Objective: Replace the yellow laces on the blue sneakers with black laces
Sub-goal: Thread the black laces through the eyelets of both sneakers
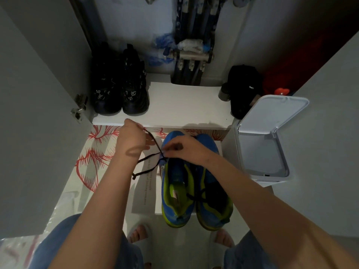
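Two blue sneakers with lime-green lining stand side by side, toes away from me: the left sneaker point(174, 191) and the right sneaker point(212, 193). A black lace point(148, 157) runs from the left sneaker's front eyelets out to the left. My left hand point(131, 139) pinches one strand of that lace and holds it up and away. Over the toe area of the sneakers, my right hand point(183, 149) has its fingers curled at the eyelets where the lace crosses. A second black lace point(196, 196) lies across the sneakers' openings. No yellow lace is in view.
A white bin point(268, 148) with its lid up stands right of the sneakers. Black shoes point(120, 88) and a black bag point(242, 90) sit on the white cabinet shelf point(184, 105). An open cabinet door point(35, 113) is at the left. My feet in slippers are below.
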A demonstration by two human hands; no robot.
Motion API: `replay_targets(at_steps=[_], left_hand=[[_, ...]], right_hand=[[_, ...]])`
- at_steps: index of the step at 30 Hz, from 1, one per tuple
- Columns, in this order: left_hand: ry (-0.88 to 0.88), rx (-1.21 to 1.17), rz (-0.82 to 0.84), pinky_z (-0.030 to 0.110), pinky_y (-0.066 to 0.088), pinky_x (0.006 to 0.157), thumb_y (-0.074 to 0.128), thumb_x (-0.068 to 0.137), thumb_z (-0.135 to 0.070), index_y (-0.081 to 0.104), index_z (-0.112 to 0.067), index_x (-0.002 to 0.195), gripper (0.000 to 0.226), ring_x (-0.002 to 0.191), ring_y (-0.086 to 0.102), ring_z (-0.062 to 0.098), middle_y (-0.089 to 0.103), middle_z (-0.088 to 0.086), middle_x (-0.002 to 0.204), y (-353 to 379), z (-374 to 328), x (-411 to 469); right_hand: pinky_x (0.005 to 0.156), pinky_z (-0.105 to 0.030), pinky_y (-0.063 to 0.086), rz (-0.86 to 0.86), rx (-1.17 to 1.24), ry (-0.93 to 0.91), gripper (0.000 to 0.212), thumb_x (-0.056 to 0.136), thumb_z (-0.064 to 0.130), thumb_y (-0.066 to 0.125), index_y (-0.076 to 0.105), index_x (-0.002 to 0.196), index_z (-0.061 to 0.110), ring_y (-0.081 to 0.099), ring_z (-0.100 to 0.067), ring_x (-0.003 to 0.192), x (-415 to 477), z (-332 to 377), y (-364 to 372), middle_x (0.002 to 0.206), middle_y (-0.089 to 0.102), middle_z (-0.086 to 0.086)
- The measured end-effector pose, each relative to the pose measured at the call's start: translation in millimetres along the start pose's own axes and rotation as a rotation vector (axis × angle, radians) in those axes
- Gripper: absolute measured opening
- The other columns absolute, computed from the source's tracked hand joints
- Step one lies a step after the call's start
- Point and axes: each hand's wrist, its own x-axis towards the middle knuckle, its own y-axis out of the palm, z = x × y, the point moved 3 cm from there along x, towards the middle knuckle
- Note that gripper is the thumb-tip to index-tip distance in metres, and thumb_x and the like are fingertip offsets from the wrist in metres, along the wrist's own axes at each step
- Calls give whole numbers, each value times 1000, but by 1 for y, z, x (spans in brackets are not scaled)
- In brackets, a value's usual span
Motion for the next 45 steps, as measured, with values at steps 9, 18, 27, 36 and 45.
replay_targets(at_steps=[9,18,27,36,45], left_hand=[[-182,571,351,38,58,77,56,90,2,54,0,116,26,89,68,29,65,21,109,7,20,-9],[-116,321,343,29,56,58,56,91,-4,62,-1,80,12,67,64,27,67,20,88,29,31,-3],[118,-170,-35,22,50,39,26,99,2,47,-4,100,23,32,55,7,47,10,64,-6,-9,-1],[383,21,-392,26,36,55,35,98,-12,60,-9,107,27,63,49,14,59,6,89,-24,-20,-9],[405,-567,-285,14,23,35,28,96,-1,50,-19,80,33,34,29,2,38,-11,43,-26,-36,-22]], right_hand=[[56,-20,54,-158,332,31,7,85,8,67,67,82,2,63,-9,52,4,23,-1,60,65,0],[73,-25,57,-211,759,-43,27,87,7,64,61,112,-4,67,-19,73,-1,47,-27,89,69,-19],[74,-17,26,153,-450,25,27,85,16,67,66,112,14,34,-7,100,-3,-9,-5,102,55,5],[70,-7,27,-137,-278,-120,19,92,9,55,72,100,5,40,1,78,9,7,-3,95,59,1],[97,-35,26,87,-721,8,29,97,28,44,66,110,15,29,-32,118,27,3,31,126,43,-11]])
